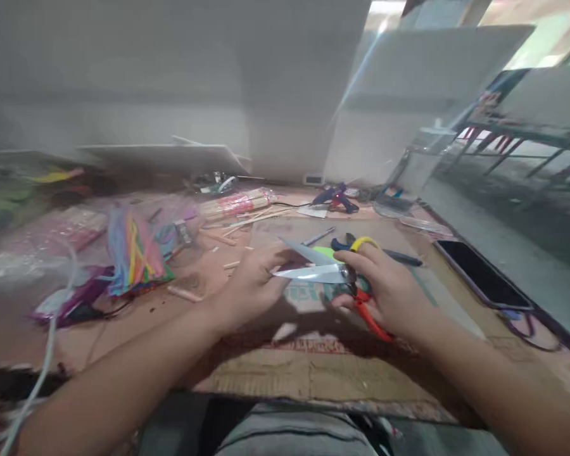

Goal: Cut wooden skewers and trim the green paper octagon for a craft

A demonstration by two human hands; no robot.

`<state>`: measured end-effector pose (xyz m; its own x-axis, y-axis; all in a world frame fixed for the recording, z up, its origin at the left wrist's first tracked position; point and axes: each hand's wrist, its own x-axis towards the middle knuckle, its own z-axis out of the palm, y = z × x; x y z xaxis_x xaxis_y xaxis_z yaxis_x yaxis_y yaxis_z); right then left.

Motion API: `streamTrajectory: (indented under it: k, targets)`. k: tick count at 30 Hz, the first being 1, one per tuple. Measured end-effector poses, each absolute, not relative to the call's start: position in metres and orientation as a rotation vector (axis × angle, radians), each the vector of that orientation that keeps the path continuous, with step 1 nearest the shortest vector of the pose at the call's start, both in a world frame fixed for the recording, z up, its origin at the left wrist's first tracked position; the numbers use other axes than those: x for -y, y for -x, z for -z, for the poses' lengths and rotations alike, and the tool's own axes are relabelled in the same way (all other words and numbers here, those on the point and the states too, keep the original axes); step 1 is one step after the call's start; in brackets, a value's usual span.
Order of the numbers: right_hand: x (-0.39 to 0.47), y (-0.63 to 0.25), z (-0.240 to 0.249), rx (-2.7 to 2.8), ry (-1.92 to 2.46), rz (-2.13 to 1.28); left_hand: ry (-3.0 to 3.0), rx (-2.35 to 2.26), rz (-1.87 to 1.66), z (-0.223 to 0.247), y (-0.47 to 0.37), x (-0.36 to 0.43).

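My right hand (384,285) grips a pair of scissors (320,273) with a yellow and a red handle loop. The two metal blades are spread apart and point left. Close to the blade tips is my left hand (256,282), its fingers curled together; whatever they pinch is hidden or too small to make out. Below both hands lies a cardboard sheet (285,373) on the table. Behind the scissors are a pen (319,236), a bright green piece (323,252) and a dark-handled tool (403,257), partly covered by my right hand.
A glue gun (336,197) with a red light lies at the back. On the left are colourful pipe cleaners (137,250), a purple item (76,301) and a white cable (52,342). Wrapped sticks (237,204) lie behind. A phone (482,272) rests near the right edge.
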<state>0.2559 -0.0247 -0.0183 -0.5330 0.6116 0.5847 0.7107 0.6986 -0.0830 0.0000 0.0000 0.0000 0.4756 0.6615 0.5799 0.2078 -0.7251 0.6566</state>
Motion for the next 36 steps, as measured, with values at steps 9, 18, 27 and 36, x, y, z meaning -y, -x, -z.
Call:
streamTrajectory:
  k: [9,18,27,36]
  targets:
    - [0.0295,-0.2551,0.0144,2.33,1.092,0.219,-2.222,-0.726,-1.126,-0.0031,-0.0015,0.0006]
    - [0.0307,-0.2544,0.0215,2.289,1.132,0.195,-2.115,-0.753,-1.083,0.0001,-0.0048,-0.0021]
    - [0.0226,-0.257,0.0162,2.19,1.05,0.165,-1.921,-0.697,-1.119,0.0005,-0.0049,-0.0004]
    - [0.0238,-0.2553,0.019,2.261,1.034,0.158,-1.923,-0.696,-1.133,0.0058,-0.0056,-0.0007]
